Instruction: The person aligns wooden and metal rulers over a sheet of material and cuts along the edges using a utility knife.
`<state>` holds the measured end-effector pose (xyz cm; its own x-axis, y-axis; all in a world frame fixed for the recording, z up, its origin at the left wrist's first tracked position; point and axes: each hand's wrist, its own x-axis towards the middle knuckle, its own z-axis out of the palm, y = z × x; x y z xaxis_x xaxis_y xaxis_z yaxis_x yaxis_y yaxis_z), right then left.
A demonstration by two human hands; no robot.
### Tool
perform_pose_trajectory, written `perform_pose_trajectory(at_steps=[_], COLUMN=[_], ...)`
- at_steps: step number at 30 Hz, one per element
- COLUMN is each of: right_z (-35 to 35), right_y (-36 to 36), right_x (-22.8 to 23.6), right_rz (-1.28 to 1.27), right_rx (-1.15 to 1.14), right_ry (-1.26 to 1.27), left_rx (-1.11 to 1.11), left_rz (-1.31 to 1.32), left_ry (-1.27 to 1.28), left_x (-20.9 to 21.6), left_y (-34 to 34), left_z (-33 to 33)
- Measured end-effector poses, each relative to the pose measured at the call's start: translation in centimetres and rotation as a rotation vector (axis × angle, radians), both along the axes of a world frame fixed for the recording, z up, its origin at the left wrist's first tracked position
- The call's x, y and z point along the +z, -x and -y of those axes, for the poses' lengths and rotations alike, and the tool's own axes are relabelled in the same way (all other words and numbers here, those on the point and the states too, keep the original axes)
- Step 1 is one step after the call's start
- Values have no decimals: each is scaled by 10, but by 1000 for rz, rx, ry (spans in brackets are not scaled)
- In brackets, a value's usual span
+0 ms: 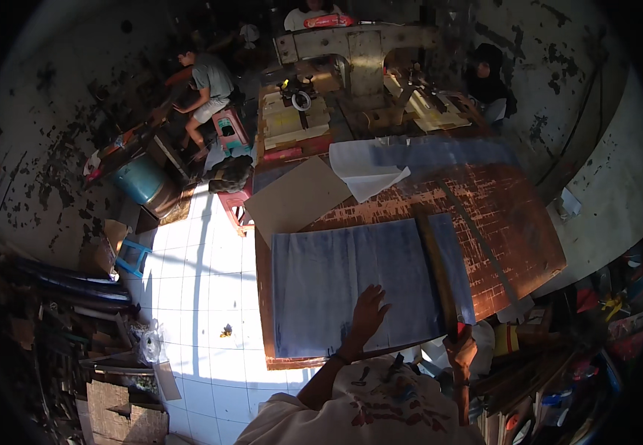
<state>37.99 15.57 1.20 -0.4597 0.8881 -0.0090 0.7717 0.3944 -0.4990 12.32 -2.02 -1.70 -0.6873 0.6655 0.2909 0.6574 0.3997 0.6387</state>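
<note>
Blue sheet lies on the worktop under the left hand, which is spread open, gripping nothing. Right of that hand, 1 long brown strip crosses the sheet; the right hand clasps a red object beside the strip's near end.

A scored worktable, heavy frame, heaped scraps and flaking walls mark a workshop.

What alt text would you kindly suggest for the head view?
A person's left hand is spread over a blue-grey sheet on a red-brown table; the right hand appears to grip a red item beside a long strip.
</note>
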Motion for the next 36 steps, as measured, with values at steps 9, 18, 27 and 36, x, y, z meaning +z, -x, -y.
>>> perform_pose_trajectory(at_steps=[9, 18, 27, 36], right_z=[2, -1, -19, -12], right_y=[25, 18, 37, 39], right_x=[-14, -19, -3, 1], right_rz=[25, -16, 3, -43], right_rx=[69, 152, 220, 231], right_ry=[-20, -44, 102, 99], left_rx=[-73, -149, -129, 131], left_rz=[25, -74, -79, -367], left_ry=[-138, -160, -16, 334], left_x=[-7, 4, 8, 1], left_y=[16, 19, 48, 93], left_z=[14, 18, -5, -40])
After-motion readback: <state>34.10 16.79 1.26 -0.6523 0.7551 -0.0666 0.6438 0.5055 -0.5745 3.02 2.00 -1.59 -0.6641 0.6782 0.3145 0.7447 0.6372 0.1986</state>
